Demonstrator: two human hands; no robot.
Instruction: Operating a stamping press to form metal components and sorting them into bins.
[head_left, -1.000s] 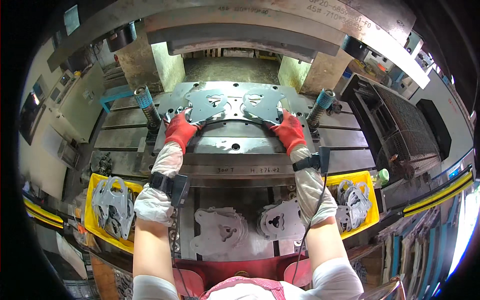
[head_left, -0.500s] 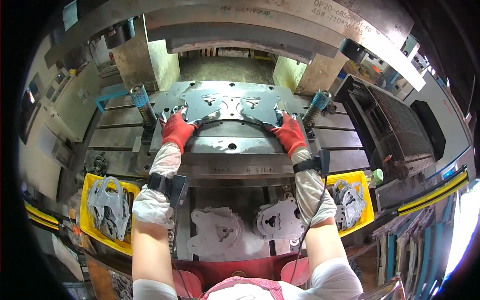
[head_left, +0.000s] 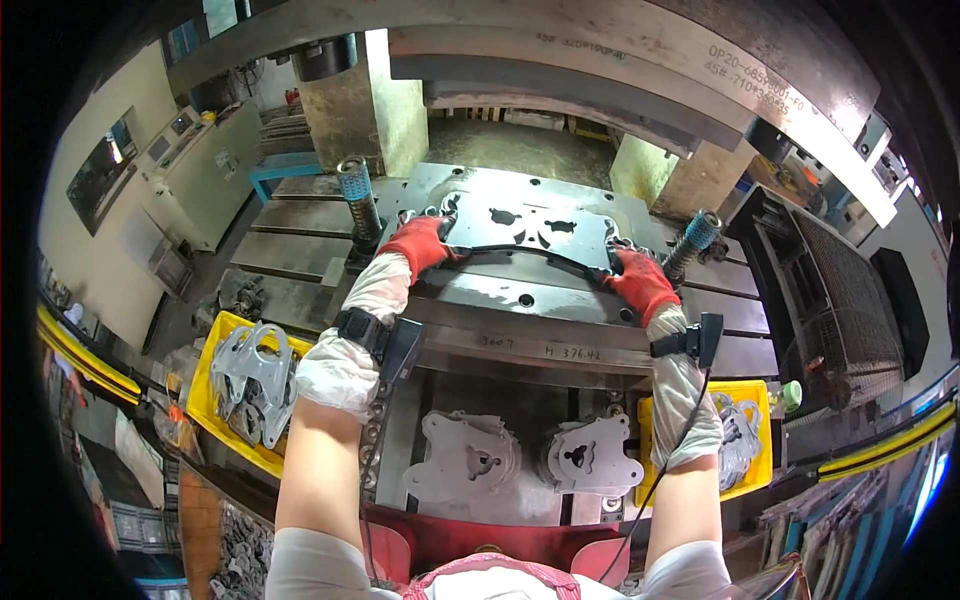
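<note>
Two flat grey metal plates with cut-out holes, a left plate (head_left: 483, 228) and a right plate (head_left: 580, 240), lie nearly side by side on the steel die (head_left: 470, 290). My left hand (head_left: 420, 245), in a red glove with dark fingertips, is closed at the outer edge of the left plate. At the outer edge of the right plate, my gloved right hand (head_left: 643, 282) is closed in the same way. Both hands partly cover the plates' outer ends. A black curved strip (head_left: 525, 250) runs between the hands along the plates' near side.
Two stacks of similar plates, a left stack (head_left: 450, 465) and a right stack (head_left: 610, 465), sit nearer me. Yellow bins (head_left: 205, 385) (head_left: 765, 440) of formed parts flank them. Spring-wrapped guide posts (head_left: 360, 200) (head_left: 695, 240) stand beside the die. The heavy upper die (head_left: 600, 70) hangs above.
The two plates have come closer together on the die and now lie flatter, with both hands still at their outer ends. The whole view has shifted and turned slightly.
</note>
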